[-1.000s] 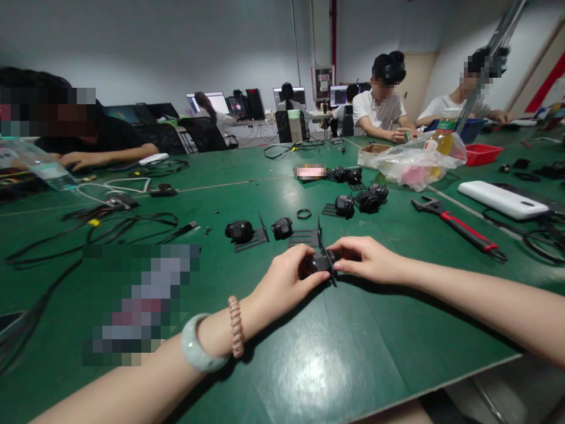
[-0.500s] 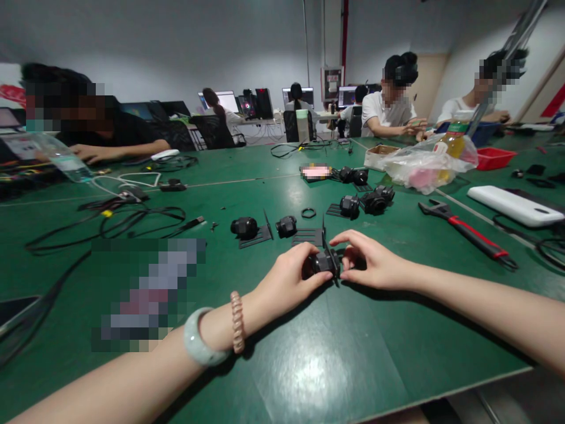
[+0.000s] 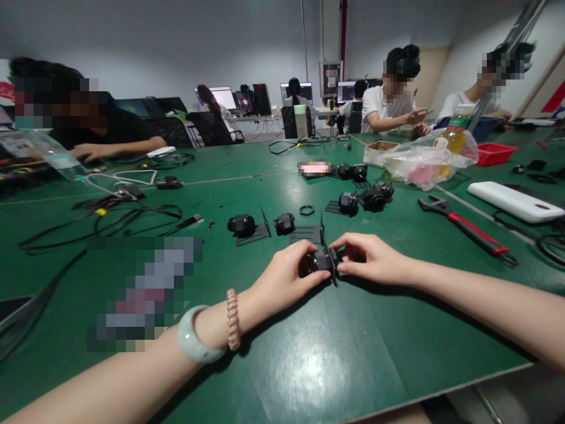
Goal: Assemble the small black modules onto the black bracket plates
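My left hand [image 3: 293, 268] pinches a black fitting [image 3: 321, 259] between thumb and fingers, just over the green table. A thin black plate [image 3: 332, 268] stands upright around the fitting's right part. My right hand [image 3: 368, 259] has closed its thumb and fingertips on the fitting's right end, on the other side of the plate; what lies inside its curled fingers is partly hidden. Behind my hands are a slotted black bracket [image 3: 306, 234], a loose black fitting [image 3: 283, 223], a black ring nut [image 3: 306, 209] and another fitting [image 3: 241, 225] beside its bracket.
More black fittings [image 3: 376, 196] lie farther back. An adjustable wrench [image 3: 470, 229] with red-black handle and a white power bank [image 3: 514, 201] lie right. Black cables [image 3: 141, 221] and a blurred-out object [image 3: 145, 294] are left. A plastic bag [image 3: 426, 165] stands back right. Co-workers sit around the table.
My right hand's fingers have come in closer against the fitting's right end. The left hand keeps its hold. The whole view has shifted slightly.
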Demonstrator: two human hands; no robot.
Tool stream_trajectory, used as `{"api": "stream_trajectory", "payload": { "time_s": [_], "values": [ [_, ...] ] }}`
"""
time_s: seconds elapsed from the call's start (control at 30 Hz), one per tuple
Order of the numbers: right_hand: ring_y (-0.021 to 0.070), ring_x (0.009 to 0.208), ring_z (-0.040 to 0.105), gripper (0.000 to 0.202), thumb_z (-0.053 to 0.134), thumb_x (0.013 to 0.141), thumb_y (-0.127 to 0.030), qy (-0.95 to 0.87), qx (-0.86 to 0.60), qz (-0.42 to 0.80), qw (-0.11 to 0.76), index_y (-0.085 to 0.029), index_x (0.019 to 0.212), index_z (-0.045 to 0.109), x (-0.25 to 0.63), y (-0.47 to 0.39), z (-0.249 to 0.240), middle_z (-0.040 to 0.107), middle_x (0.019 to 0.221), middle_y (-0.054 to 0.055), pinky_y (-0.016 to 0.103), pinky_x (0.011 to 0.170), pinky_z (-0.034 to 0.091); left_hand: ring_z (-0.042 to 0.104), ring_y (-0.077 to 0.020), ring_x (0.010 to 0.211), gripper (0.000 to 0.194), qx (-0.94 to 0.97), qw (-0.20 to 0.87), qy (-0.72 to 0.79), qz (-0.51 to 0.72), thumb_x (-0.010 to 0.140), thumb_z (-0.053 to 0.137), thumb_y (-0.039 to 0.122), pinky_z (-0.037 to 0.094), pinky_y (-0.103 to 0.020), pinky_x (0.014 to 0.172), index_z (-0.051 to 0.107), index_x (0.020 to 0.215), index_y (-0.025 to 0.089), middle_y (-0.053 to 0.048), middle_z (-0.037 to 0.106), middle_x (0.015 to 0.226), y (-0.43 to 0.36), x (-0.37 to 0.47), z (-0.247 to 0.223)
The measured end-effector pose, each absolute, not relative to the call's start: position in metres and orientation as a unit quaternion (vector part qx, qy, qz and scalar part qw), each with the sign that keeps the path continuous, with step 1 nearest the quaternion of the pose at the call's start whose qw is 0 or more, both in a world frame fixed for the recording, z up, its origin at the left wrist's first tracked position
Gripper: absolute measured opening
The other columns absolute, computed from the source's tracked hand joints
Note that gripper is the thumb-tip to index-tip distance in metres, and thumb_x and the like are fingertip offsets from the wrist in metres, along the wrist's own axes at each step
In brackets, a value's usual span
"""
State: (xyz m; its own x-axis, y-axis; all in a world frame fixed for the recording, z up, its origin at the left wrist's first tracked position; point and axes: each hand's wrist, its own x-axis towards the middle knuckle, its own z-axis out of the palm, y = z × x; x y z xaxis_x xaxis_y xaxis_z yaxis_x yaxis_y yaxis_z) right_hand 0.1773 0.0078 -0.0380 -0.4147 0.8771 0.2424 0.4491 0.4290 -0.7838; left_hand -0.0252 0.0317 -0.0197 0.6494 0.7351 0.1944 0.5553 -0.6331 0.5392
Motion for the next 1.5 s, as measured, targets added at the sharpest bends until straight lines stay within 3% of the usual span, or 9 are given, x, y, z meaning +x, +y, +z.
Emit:
{"api": "stream_trajectory", "payload": {
  "time_s": [0.77,0.97,1.17,1.5],
  "values": [
    [0.0136,0.077,0.052,0.025,0.052,0.076,-0.031,-0.829,-0.399,0.243,0.308,-0.015,0.095,0.055,0.1797,0.0099,-0.0324,0.055,0.09,0.007,0.027,0.069,0.043,0.049,-0.0124,0.064,0.027,0.886,0.205,0.364,0.203,0.07,0.053,0.039,0.038,-0.023,0.055,0.051,0.086,0.017,0.0,0.054,0.074,0.0317,-0.0233,-0.0178],
    [0.008,0.064,0.051,0.052,0.057,0.069,-0.021,-0.794,-0.401,0.293,0.35,-0.018,0.117,0.035,0.1769,0.0049,-0.0339,0.05,0.099,0.007,0.024,0.061,0.045,0.05,-0.0131,0.066,0.027,0.886,0.204,0.364,0.202,0.071,0.053,0.038,0.038,-0.024,0.057,0.051,0.088,0.017,-0.001,0.055,0.076,0.0309,-0.0232,-0.0171],
    [0.0075,0.066,0.049,0.042,0.057,0.064,-0.011,-0.805,-0.381,0.279,0.36,-0.019,0.102,0.043,0.1756,0.0037,-0.0372,0.046,0.095,0.004,0.023,0.062,0.044,0.05,-0.0133,0.067,0.027,0.886,0.203,0.361,0.206,0.071,0.053,0.038,0.039,-0.024,0.058,0.051,0.089,0.017,-0.001,0.055,0.077,0.0303,-0.0235,-0.0172],
    [0.0087,0.07,0.048,0.034,0.056,0.067,-0.013,-0.825,-0.371,0.258,0.339,-0.019,0.098,0.043,0.1769,0.004,-0.0372,0.045,0.097,0.005,0.025,0.065,0.045,0.049,-0.0127,0.065,0.027,0.887,0.206,0.358,0.205,0.071,0.052,0.038,0.038,-0.024,0.057,0.051,0.088,0.017,-0.001,0.055,0.076,0.0309,-0.0233,-0.0174]
  ]
}}
